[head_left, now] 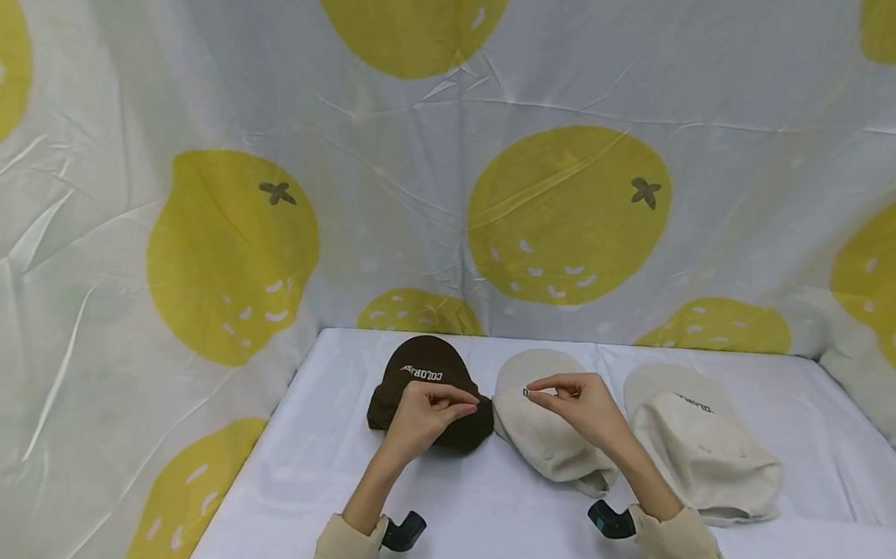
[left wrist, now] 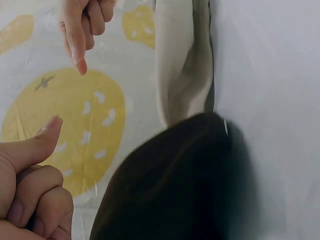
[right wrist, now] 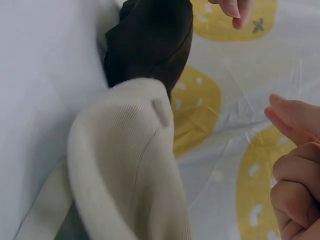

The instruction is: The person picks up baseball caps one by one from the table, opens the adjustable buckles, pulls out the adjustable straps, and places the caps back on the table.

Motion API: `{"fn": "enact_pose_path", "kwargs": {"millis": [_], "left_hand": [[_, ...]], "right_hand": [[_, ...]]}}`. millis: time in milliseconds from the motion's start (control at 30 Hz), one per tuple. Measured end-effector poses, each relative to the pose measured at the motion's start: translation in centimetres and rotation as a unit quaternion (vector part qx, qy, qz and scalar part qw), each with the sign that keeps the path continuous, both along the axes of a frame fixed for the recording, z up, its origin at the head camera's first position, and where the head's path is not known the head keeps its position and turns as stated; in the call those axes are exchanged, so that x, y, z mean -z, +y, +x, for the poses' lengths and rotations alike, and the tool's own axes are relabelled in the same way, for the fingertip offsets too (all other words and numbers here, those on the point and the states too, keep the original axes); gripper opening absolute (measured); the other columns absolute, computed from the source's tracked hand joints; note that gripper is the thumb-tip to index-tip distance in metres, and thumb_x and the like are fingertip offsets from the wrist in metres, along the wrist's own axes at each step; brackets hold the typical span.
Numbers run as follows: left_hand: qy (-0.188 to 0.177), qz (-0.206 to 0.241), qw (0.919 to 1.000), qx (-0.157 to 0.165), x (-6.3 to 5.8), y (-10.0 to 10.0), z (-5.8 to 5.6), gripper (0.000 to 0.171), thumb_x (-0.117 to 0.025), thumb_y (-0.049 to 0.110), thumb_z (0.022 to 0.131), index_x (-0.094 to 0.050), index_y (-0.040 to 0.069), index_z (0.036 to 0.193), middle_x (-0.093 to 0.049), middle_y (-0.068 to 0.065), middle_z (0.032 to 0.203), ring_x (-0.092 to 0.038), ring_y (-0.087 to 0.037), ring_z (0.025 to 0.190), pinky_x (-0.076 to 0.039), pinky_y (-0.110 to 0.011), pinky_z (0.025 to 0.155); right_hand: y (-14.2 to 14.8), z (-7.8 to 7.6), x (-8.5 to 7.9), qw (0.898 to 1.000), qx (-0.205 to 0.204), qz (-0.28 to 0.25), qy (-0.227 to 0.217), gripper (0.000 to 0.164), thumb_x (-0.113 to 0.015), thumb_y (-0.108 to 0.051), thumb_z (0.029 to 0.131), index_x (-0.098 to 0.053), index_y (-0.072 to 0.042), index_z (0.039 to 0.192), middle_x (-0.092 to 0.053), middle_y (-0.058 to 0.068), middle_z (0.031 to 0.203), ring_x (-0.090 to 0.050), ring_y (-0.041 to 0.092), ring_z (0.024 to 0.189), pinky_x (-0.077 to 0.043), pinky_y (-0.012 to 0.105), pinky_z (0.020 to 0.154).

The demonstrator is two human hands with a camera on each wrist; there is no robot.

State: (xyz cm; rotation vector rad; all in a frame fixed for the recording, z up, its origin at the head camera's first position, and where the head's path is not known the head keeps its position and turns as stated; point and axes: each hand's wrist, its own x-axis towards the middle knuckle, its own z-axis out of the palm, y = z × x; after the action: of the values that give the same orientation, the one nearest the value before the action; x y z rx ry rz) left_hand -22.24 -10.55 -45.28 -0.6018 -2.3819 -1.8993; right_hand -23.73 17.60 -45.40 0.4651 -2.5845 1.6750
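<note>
Both hands hover over three caps, thumb and forefinger brought close and the other fingers curled, with nothing visible in either. My left hand (head_left: 421,416) overlaps the dark brown cap (head_left: 425,358) in the head view; that cap has white lettering on its front. Over the middle cream cap (head_left: 553,452) is my right hand (head_left: 587,409), its fingertips in front of the cap's small dark lettering. The two hands face each other with a gap between them. In the right wrist view, a cream cap (right wrist: 120,150) lies below the hand, and the brown cap (right wrist: 155,45) is beyond it.
Another cream cap (head_left: 710,458) with dark lettering lies to the right. All the caps rest on a white cloth-covered table (head_left: 297,473). A lemon-print curtain (head_left: 392,194) hangs behind and at the sides. Dark devices (head_left: 404,531) sit at both wrists.
</note>
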Motion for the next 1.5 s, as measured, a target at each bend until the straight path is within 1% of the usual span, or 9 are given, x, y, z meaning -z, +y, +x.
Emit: {"fn": "enact_pose_path", "kwargs": {"millis": [167,367,433,533,600,667,1000,1267,1500], "left_hand": [[-0.008,-0.013,0.9996,0.022,0.4,2.5,-0.1,0.011,-0.08,0.0,0.087,-0.081,-0.005,0.096,-0.079,-0.019,0.095,-0.067,-0.002,0.079,-0.055,-0.015,0.072],[-0.009,-0.042,0.9989,0.021,1.2,4.4,-0.1,0.006,-0.081,-0.001,0.086,-0.082,-0.002,0.092,-0.079,-0.016,0.092,-0.037,0.001,0.054,-0.033,-0.013,0.052],[-0.015,-0.046,0.9985,0.026,1.6,5.0,-0.1,0.007,-0.081,-0.002,0.085,-0.082,-0.001,0.091,-0.075,-0.011,0.079,-0.031,0.001,0.05,-0.03,-0.014,0.05],[-0.028,-0.054,0.9974,0.039,2.1,5.7,-0.3,0.009,-0.083,-0.001,0.083,-0.083,0.0,0.092,-0.057,-0.001,0.059,-0.029,0.0,0.049,-0.028,-0.015,0.049],[-0.041,-0.061,0.9962,0.045,2.4,5.9,-0.4,0.01,-0.084,-0.001,0.081,-0.083,0.001,0.092,-0.043,0.005,0.053,-0.028,0.0,0.049,-0.027,-0.015,0.049],[-0.049,-0.068,0.9952,0.05,2.8,6.1,-0.4,0.011,-0.085,0.0,0.081,-0.083,0.001,0.091,-0.039,0.007,0.051,-0.029,0.0,0.049,-0.027,-0.016,0.049],[-0.072,-0.088,0.9919,0.056,4.0,6.9,-0.2,0.008,-0.086,-0.001,0.08,-0.084,0.002,0.088,-0.047,0.002,0.052,-0.028,0.001,0.048,-0.028,-0.014,0.048],[-0.082,-0.101,0.9901,0.054,4.5,7.4,-0.2,0.008,-0.086,-0.002,0.079,-0.084,0.002,0.086,-0.048,0.004,0.05,-0.029,0.0,0.047,-0.027,-0.015,0.047],[-0.083,-0.115,0.9886,0.048,5.0,7.5,-0.3,0.011,-0.087,-0.003,0.077,-0.084,0.004,0.086,-0.053,0.001,0.051,-0.031,-0.001,0.047,-0.027,-0.015,0.046]], "right_hand": [[2.1,1.3,0.3,1.0,0.027,0.011,0.008,0.024,-0.083,-0.032,0.089,-0.082,-0.014,0.105,-0.027,-0.007,0.054,-0.021,0.003,0.051,-0.025,0.022,0.049],[3.4,2.7,0.7,0.999,0.039,0.013,0.003,0.024,-0.084,-0.032,0.088,-0.083,-0.014,0.104,-0.028,-0.009,0.054,-0.022,0.001,0.051,-0.023,0.02,0.046],[3.7,3.1,1.0,0.999,0.042,0.012,0.006,0.024,-0.084,-0.031,0.088,-0.083,-0.013,0.103,-0.028,-0.01,0.054,-0.022,0.0,0.05,-0.022,0.019,0.045],[4.4,3.8,1.7,0.999,0.04,0.009,0.014,0.023,-0.084,-0.028,0.088,-0.083,-0.011,0.103,-0.028,-0.009,0.054,-0.021,-0.002,0.05,-0.022,0.019,0.043],[4.7,4.2,2.3,0.999,0.034,0.01,0.013,0.023,-0.083,-0.027,0.088,-0.082,-0.01,0.103,-0.028,-0.01,0.055,-0.021,-0.003,0.049,-0.022,0.02,0.042],[4.9,4.5,2.9,0.999,0.027,0.013,0.009,0.021,-0.083,-0.026,0.088,-0.083,-0.011,0.102,-0.028,-0.01,0.055,-0.022,-0.003,0.049,-0.023,0.02,0.042],[4.8,4.6,5.4,0.999,-0.043,-0.026,0.005,0.017,-0.081,-0.011,0.089,-0.081,-0.002,0.103,-0.032,-0.006,0.053,-0.027,-0.005,0.048,-0.026,0.019,0.04],[4.4,4.8,5.8,0.999,-0.034,-0.024,-0.011,0.017,-0.082,-0.01,0.087,-0.081,0.0,0.101,-0.035,-0.011,0.054,-0.027,-0.005,0.047,-0.024,0.016,0.041],[4.1,4.7,6.0,0.999,-0.042,-0.014,0.012,0.017,-0.083,-0.008,0.086,-0.081,0.001,0.1,-0.035,-0.004,0.053,-0.028,-0.005,0.048,-0.026,0.017,0.041]]}}
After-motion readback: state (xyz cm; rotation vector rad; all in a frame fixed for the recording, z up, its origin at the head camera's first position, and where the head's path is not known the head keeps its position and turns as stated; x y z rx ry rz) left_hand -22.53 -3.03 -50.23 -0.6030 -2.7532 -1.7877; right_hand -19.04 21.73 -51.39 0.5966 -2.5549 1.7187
